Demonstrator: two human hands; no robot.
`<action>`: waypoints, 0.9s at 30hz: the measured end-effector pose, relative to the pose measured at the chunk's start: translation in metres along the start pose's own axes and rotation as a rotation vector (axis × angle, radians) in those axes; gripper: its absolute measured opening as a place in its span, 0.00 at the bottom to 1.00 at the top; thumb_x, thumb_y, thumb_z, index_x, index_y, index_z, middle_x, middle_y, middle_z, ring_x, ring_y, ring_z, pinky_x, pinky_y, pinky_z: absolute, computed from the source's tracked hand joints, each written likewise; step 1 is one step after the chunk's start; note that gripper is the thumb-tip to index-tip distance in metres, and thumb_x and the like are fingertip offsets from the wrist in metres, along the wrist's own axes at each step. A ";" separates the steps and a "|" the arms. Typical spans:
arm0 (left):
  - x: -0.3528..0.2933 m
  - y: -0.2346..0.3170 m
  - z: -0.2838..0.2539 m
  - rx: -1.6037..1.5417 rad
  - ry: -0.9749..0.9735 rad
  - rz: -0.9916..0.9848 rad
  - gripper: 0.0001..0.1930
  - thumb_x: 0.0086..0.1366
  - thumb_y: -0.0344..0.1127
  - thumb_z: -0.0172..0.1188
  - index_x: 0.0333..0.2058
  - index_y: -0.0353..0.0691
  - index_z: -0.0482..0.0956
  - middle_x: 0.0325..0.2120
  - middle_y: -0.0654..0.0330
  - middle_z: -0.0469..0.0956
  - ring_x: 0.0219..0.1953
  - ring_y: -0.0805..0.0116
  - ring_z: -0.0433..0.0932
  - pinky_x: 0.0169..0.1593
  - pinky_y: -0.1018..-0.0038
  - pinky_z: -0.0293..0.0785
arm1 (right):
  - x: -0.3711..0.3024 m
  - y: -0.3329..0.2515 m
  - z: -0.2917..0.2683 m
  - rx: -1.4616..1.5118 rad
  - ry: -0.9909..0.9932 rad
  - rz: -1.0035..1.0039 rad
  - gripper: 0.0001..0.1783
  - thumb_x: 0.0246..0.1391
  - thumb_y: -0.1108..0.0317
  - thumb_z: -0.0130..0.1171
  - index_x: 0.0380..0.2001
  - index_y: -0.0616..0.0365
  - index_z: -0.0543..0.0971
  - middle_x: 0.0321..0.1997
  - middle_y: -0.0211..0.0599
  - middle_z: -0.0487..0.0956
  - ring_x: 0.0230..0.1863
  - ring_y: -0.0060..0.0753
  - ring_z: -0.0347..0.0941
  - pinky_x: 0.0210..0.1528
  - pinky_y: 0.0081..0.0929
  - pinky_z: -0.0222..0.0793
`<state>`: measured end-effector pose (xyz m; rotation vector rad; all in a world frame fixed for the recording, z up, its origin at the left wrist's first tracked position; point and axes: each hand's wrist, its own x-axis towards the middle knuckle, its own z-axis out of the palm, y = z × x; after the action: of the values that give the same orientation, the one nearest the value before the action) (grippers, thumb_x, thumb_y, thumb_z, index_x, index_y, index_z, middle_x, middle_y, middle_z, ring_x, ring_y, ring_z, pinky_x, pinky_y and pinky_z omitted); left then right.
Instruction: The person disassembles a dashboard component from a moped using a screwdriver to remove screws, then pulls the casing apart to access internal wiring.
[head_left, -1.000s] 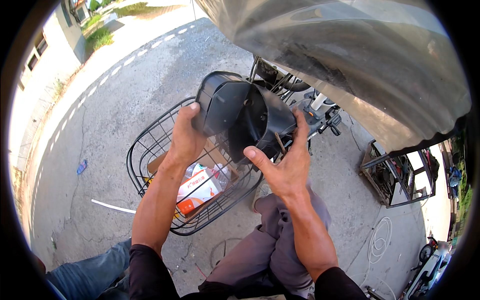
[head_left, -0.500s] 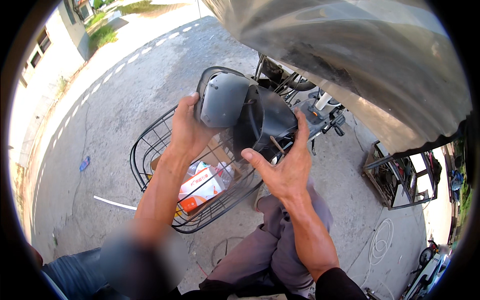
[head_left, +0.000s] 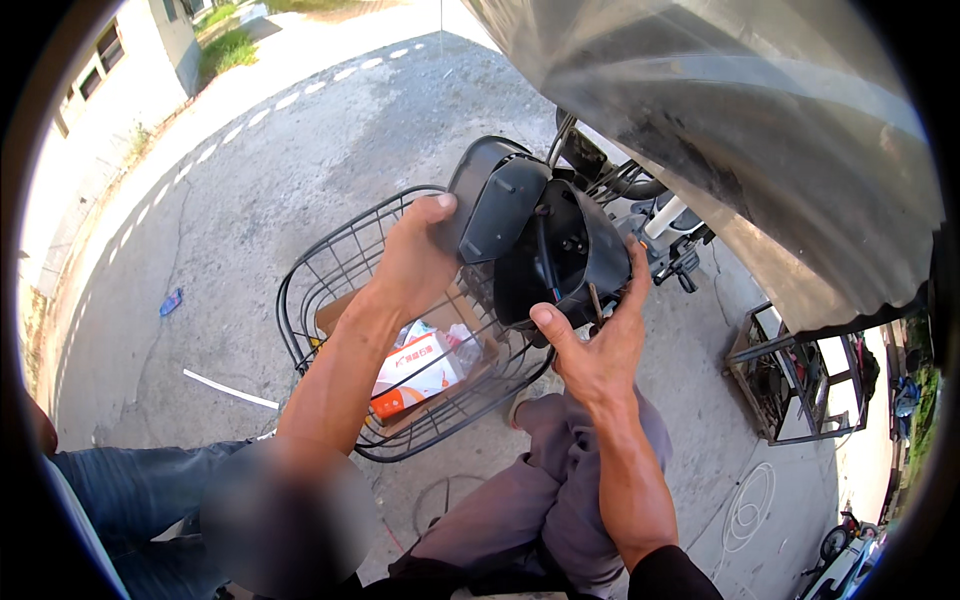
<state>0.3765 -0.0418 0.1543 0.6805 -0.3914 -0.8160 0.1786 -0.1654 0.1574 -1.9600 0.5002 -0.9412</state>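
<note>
My left hand (head_left: 422, 250) grips a black plastic cover (head_left: 503, 208) by its left edge, with a flat raised panel facing me. Beside it is a hollow black housing (head_left: 603, 245), its opening turned toward me and a dark cable inside. My right hand (head_left: 597, 350) is around the housing's lower right side, thumb in front and fingers on the far side. A thin brown stick-like piece shows by that thumb; its kind is unclear. Below my left hand is a black wire basket (head_left: 430, 440) holding an orange-and-white box (head_left: 415, 372) inside a cardboard carton (head_left: 340, 312).
Bike handlebars and cables (head_left: 610, 180) stand behind the housing, under a large grey translucent sheet (head_left: 740, 130). A metal-framed rack (head_left: 800, 375) and a coiled white hose (head_left: 750, 508) are on the right. Another person's jeans-clad leg (head_left: 150, 490) is at the lower left.
Both hands and both plastic parts have shifted right in the picture. The cover has tilted, and more of the housing's hollow inside shows.
</note>
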 end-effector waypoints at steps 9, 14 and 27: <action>-0.003 -0.003 -0.001 0.184 -0.198 -0.001 0.45 0.63 0.53 0.64 0.72 0.30 0.62 0.65 0.44 0.72 0.66 0.55 0.73 0.71 0.54 0.65 | -0.001 0.004 -0.004 0.059 -0.033 0.082 0.68 0.46 0.45 0.82 0.79 0.60 0.51 0.68 0.58 0.73 0.64 0.48 0.76 0.66 0.41 0.73; -0.020 0.003 0.014 0.553 -0.141 0.054 0.57 0.55 0.57 0.73 0.74 0.29 0.56 0.69 0.36 0.64 0.71 0.49 0.67 0.73 0.54 0.62 | -0.001 0.001 -0.006 0.253 -0.064 0.180 0.67 0.49 0.49 0.81 0.79 0.61 0.48 0.69 0.61 0.72 0.68 0.53 0.73 0.71 0.43 0.67; -0.026 -0.011 0.019 1.316 -0.203 0.668 0.56 0.43 0.43 0.83 0.69 0.32 0.62 0.62 0.39 0.68 0.66 0.39 0.69 0.71 0.54 0.65 | -0.007 0.018 0.003 0.506 -0.059 0.129 0.70 0.48 0.60 0.81 0.80 0.59 0.40 0.75 0.54 0.62 0.76 0.45 0.62 0.74 0.46 0.65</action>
<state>0.3434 -0.0346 0.1584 1.5539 -1.2989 0.1276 0.1768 -0.1688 0.1388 -1.4762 0.3116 -0.8290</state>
